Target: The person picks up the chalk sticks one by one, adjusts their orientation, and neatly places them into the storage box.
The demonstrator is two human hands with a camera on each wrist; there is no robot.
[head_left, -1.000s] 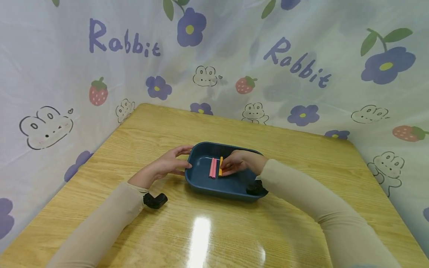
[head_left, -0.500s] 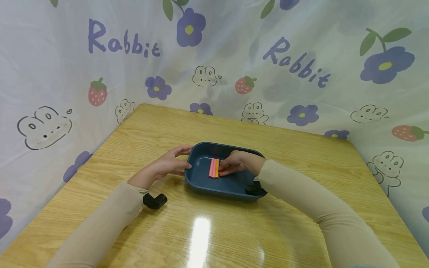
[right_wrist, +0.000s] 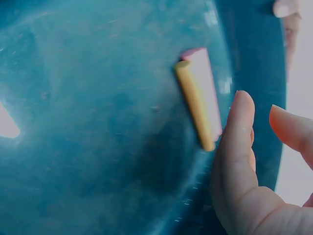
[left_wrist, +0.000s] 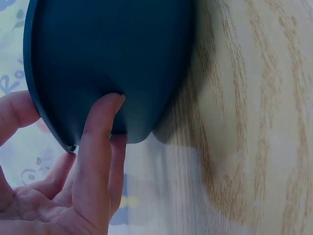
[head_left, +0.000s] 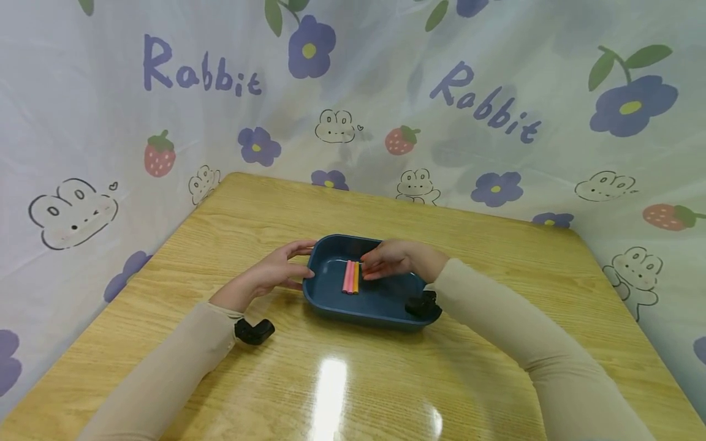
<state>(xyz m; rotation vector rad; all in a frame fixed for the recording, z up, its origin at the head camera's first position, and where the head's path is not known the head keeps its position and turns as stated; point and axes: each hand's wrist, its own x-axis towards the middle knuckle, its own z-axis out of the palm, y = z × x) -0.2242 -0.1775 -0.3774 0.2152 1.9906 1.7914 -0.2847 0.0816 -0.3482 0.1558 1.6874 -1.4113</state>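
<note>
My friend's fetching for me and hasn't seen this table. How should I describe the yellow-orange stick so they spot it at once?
On the wooden table sits a dark blue tray with rounded corners. Inside, beside the right hand, lie two pink sticks and the yellow-orange stick, side by side. Theirs is the end one nearest that hand, the only one not pink.
</note>
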